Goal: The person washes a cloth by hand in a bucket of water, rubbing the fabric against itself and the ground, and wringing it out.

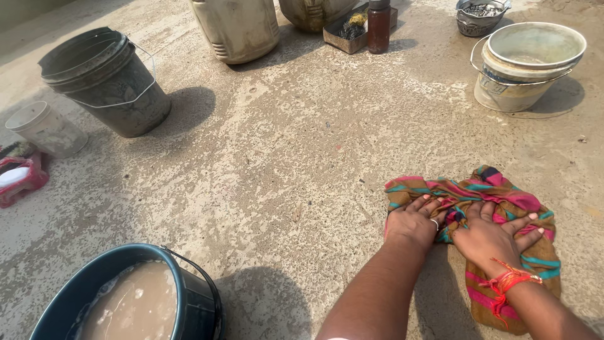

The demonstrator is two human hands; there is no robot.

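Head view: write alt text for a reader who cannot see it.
Both hands, left hand and right hand, press flat on a striped cloth on the concrete ground. A dark bucket of murky water sits near left; a white bucket stands far right.

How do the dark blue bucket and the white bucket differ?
The dark blue bucket at lower left holds murky brown soapy water; the white bucket at upper right shows no liquid. The dark blue bucket is cut off by the frame edge; the white bucket shows whole. Both stand upright on the concrete floor.

Outdoor washing yard: concrete floor [283,157], buckets [107,85]
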